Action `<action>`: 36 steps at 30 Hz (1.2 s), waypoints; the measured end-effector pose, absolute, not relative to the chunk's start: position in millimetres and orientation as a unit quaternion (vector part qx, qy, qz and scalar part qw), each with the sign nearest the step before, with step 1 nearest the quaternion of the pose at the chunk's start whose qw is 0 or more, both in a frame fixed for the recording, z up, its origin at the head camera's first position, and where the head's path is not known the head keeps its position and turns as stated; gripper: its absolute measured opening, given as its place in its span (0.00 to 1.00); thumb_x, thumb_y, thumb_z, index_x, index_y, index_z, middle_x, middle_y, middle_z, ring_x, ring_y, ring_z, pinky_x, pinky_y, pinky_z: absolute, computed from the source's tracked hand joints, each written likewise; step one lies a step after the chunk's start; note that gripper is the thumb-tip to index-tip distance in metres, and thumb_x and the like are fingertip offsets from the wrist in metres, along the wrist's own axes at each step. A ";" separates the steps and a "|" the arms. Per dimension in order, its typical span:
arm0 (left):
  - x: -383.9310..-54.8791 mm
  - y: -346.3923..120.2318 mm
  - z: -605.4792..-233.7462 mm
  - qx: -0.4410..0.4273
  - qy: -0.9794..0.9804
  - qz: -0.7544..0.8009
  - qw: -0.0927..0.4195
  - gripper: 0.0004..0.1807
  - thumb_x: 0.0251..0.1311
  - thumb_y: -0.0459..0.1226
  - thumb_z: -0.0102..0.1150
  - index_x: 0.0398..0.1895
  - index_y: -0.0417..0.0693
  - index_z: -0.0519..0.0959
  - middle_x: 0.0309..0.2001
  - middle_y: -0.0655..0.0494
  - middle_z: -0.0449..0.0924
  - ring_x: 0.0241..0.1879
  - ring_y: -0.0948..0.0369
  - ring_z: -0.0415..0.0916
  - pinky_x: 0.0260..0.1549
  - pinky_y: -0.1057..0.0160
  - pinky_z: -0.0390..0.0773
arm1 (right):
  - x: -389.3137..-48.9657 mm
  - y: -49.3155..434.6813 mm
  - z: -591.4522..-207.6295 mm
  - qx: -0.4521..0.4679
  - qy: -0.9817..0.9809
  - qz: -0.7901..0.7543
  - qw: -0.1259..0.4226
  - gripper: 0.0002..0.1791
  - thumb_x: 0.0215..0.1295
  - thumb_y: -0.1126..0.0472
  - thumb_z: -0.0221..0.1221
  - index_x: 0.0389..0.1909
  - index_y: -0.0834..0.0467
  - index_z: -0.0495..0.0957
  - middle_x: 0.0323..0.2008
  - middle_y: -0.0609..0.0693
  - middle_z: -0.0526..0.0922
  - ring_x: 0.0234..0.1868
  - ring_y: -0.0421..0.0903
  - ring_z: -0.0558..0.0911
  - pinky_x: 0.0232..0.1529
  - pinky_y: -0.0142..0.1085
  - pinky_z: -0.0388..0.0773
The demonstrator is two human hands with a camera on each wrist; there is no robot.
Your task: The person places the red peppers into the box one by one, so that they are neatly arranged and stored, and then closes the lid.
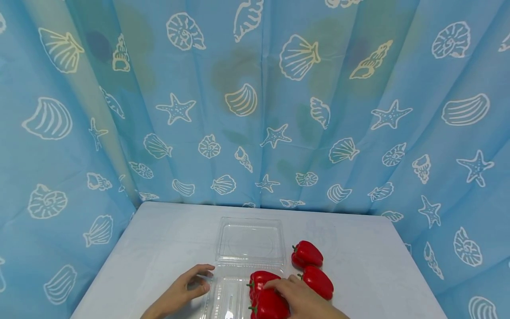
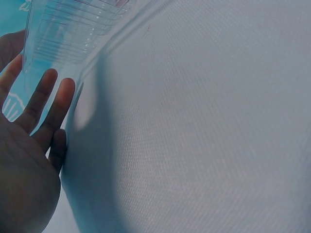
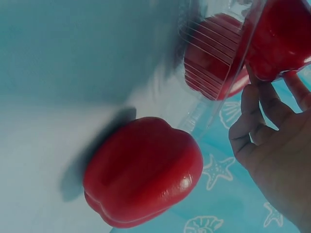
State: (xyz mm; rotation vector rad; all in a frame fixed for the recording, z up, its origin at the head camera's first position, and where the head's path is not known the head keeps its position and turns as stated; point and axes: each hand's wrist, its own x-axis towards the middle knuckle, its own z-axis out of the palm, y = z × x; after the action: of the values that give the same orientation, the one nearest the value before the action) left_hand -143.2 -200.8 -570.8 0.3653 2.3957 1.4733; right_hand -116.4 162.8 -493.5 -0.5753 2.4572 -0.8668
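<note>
A clear plastic clamshell box (image 1: 228, 290) lies open on the table, its lid (image 1: 250, 241) laid back away from me. Two red bell peppers are at its right side, a farther one (image 1: 260, 278) and a nearer one (image 1: 270, 306). My right hand (image 1: 304, 297) grips the nearer bell pepper from the right; in the right wrist view the fingers curl at that pepper (image 3: 284, 36), while another (image 3: 211, 58) shows through the box wall. My left hand (image 1: 183, 288) is beside the box's left edge with fingers spread and nothing in it; the left wrist view shows the fingers near the clear plastic (image 2: 73, 34).
Two more red bell peppers, one farther (image 1: 307, 254) and one nearer (image 1: 318, 282), lie on the white table (image 1: 366, 266) to the right of the box. A blue curtain (image 1: 259, 168) with shell and starfish prints hangs behind and at both sides.
</note>
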 end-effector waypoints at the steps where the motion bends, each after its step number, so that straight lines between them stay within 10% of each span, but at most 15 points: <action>1: -143.0 -201.0 -571.2 0.127 0.837 0.511 0.152 0.25 0.71 0.46 0.58 0.68 0.52 0.71 0.61 0.50 0.76 0.48 0.60 0.77 0.51 0.56 0.77 | -116.2 162.5 -494.4 -0.219 0.899 -0.302 0.229 0.48 0.29 0.41 0.82 0.57 0.30 0.70 0.47 0.34 0.76 0.49 0.40 0.74 0.33 0.39 0.84; 36: -144.6 -199.5 -575.6 0.114 0.839 0.508 0.156 0.24 0.71 0.47 0.58 0.67 0.54 0.72 0.61 0.50 0.76 0.49 0.57 0.76 0.52 0.49 0.75 | -116.6 162.8 -493.5 -0.276 0.914 -0.229 0.191 0.45 0.36 0.41 0.80 0.59 0.32 0.71 0.53 0.35 0.78 0.49 0.37 0.74 0.36 0.34 0.81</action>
State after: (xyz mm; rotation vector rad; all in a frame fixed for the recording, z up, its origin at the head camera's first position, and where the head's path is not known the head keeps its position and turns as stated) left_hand -144.6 -199.5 -575.6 0.3275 2.4031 1.4537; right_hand -116.6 162.8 -493.5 -0.7752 2.5672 -0.6426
